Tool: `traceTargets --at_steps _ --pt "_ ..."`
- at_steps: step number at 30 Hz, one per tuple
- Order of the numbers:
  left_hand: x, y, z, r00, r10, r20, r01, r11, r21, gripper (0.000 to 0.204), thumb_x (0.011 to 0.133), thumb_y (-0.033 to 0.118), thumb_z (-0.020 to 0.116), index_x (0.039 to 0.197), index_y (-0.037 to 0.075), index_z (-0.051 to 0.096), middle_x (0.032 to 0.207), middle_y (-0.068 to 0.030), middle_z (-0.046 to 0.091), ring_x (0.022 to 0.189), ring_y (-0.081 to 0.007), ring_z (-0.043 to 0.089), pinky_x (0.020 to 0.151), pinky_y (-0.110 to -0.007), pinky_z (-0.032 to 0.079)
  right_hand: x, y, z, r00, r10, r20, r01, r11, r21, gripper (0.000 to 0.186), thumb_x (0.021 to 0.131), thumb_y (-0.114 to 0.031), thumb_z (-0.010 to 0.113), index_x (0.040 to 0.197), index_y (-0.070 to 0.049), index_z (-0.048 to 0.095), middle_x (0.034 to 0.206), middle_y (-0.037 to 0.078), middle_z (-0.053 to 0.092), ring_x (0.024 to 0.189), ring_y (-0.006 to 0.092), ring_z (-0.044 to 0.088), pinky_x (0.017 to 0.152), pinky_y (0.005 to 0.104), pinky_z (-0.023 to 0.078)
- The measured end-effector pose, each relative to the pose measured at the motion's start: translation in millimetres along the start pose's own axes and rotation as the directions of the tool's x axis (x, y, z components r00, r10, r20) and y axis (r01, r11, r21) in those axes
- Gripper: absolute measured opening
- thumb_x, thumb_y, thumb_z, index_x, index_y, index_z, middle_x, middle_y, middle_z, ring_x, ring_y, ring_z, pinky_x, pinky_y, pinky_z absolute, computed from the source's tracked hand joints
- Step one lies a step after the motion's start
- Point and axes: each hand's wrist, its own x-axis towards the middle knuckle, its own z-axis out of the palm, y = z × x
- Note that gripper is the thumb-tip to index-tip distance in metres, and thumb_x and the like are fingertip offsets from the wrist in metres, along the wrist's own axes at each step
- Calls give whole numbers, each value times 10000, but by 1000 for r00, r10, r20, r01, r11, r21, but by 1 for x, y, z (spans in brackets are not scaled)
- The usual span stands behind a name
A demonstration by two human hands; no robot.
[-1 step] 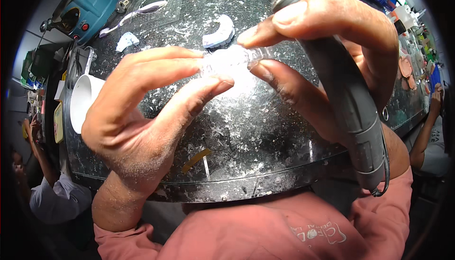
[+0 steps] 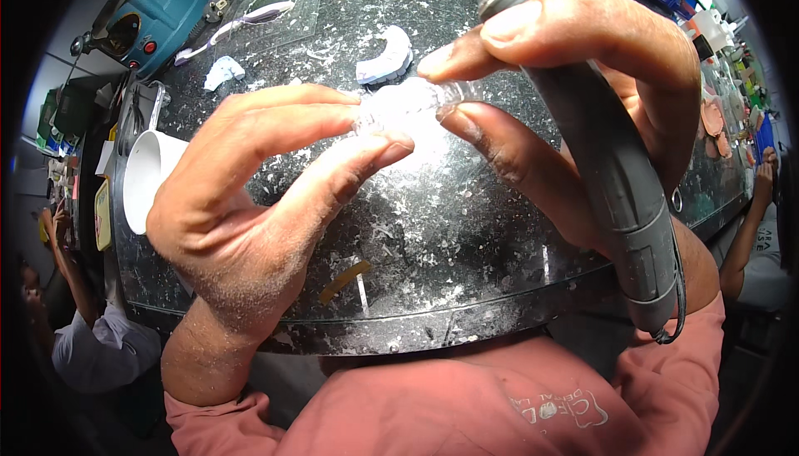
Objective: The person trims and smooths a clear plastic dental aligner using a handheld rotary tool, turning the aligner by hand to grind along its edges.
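Fingers (image 2: 287, 121) of left hand (image 2: 218, 227) and right hand (image 2: 645, 52) stay clamped on clear piece (image 2: 404, 105) — left shifted slightly rightward.

White cup (image 2: 143, 181) and teal machine (image 2: 171, 17)

From my head, the left of 2 fisheye cameras looks down on the black workbench (image 2: 466, 265), close in, with my left hand (image 2: 241, 198) and right hand (image 2: 616, 73) between workbench and lens.
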Motion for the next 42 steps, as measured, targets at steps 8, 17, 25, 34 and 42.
traceTargets --at_steps 8,17,25,34,42 --pt "3 5 6 995 103 2 -102 992 -78 295 768 -31 647 1047 -72 559 971 -148 611 900 -185 592 825 -278 461 1 -2 -1 993 -10 116 4 999 50 512 684 54 717 1100 50 418 901 160 562 745 217 639 647 299 534" --pt "3 14 22 858 -444 258 494 578 -650 334 822 10 578 1129 -39 457 978 -136 603 897 -198 622 862 -302 479 1 -24 1 692 715 105 -639 538 550 479 721 17 697 1122 12 437 854 106 563 771 161 603 695 269 496" --pt "-3 4 21 947 -292 133 315 766 -561 255 856 25 572 1092 -32 497 1020 -103 588 917 -137 584 811 -261 467 -4 -18 3 590 753 290 -647 226 729 419 766 -38 652 1143 -31 469 797 35 559 797 89 550 738 210 419" --pt "-4 3 23 943 -306 131 319 718 -619 245 862 8 553 1089 -31 472 1056 -111 550 929 -157 583 814 -278 476 -3 -20 3 555 769 318 -685 205 699 382 768 -67 648 1119 -37 500 820 36 563 810 94 551 755 228 424" --pt "-3 4 23 948 -296 120 309 754 -579 255 856 13 564 1091 -27 474 1067 -102 548 934 -148 583 819 -269 470 -4 -21 3 566 766 306 -677 221 702 386 774 -96 645 1127 -37 498 836 45 565 822 98 548 777 237 416"
